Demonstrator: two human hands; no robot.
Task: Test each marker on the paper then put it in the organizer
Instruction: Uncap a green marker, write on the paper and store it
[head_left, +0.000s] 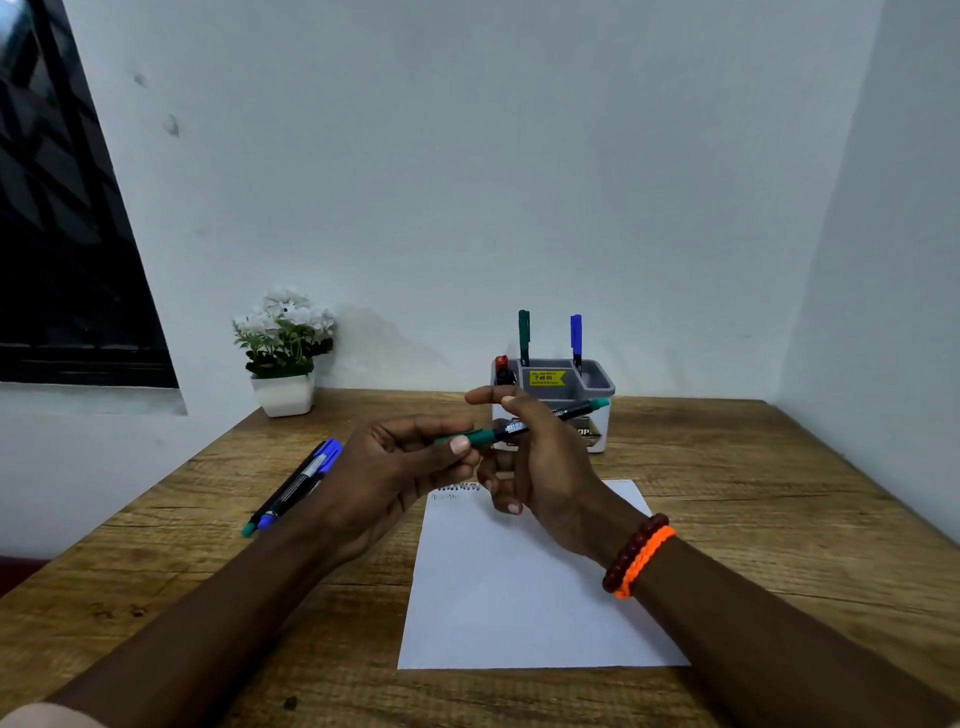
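Observation:
A green marker (519, 427) is held level above the far end of the white paper (519, 597). My left hand (395, 473) pinches its capped left end, and my right hand (535, 462) grips its black barrel. Faint scribbles (457, 491) mark the top of the paper. The grey and white organizer (597, 387) stands behind my hands, with a green marker (523, 335), a blue marker (575, 338) and a red marker (502, 368) upright in it. Two loose markers (296, 486), one blue-capped and one green-ended, lie left of my left hand.
A white pot of white flowers (284, 353) stands at the back left of the wooden table (779, 519). White walls close in behind and on the right. A dark window is at the left.

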